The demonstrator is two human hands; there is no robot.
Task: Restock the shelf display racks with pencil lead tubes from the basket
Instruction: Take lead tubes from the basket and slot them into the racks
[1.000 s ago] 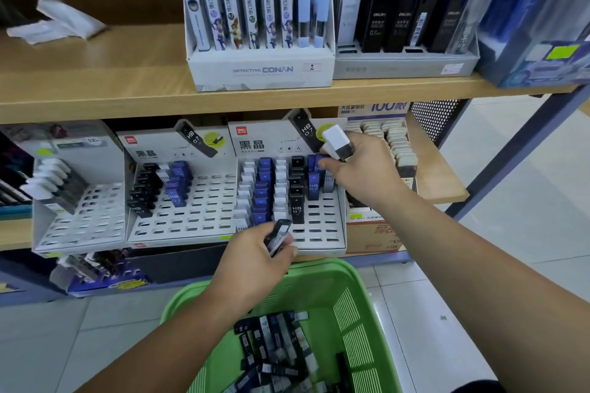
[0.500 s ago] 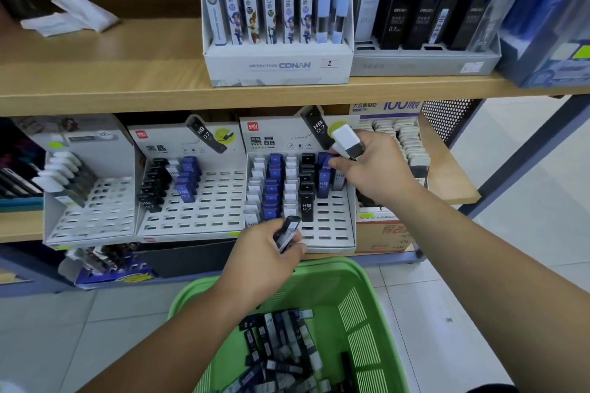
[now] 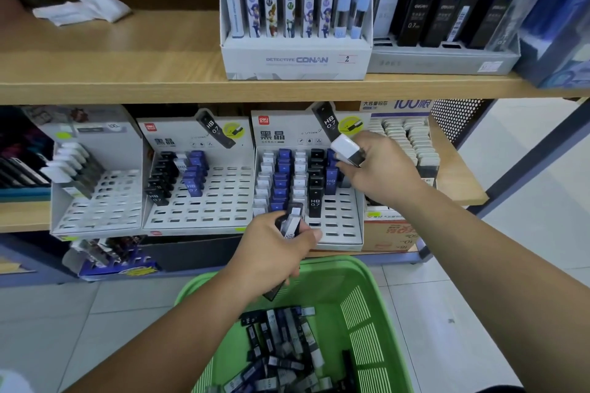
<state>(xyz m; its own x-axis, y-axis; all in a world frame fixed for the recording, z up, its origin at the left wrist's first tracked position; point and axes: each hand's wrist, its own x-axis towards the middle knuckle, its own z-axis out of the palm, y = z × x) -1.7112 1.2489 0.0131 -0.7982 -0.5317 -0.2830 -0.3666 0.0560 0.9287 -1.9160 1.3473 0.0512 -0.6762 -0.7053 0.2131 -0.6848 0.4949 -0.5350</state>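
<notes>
Restocking, head view: R hand (image 3: 380, 169) pinches white-capped tube (image 3: 346, 150) at 1 o'clock of rack (image 3: 340, 225); L hand (image 3: 271, 252) grips spare tubes (image 3: 292, 223) at its 6 o'clock, above basket (image 3: 338, 265). Risks: tilted tube misses slot, knocks neighbours; spares slip.

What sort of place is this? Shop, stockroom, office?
Looks like a stationery shop aisle. Wooden shelves hold branded display racks part-filled with pencil lead tubes, a display box carries a numbered sticker, and a green basket of loose stock sits below.
</notes>
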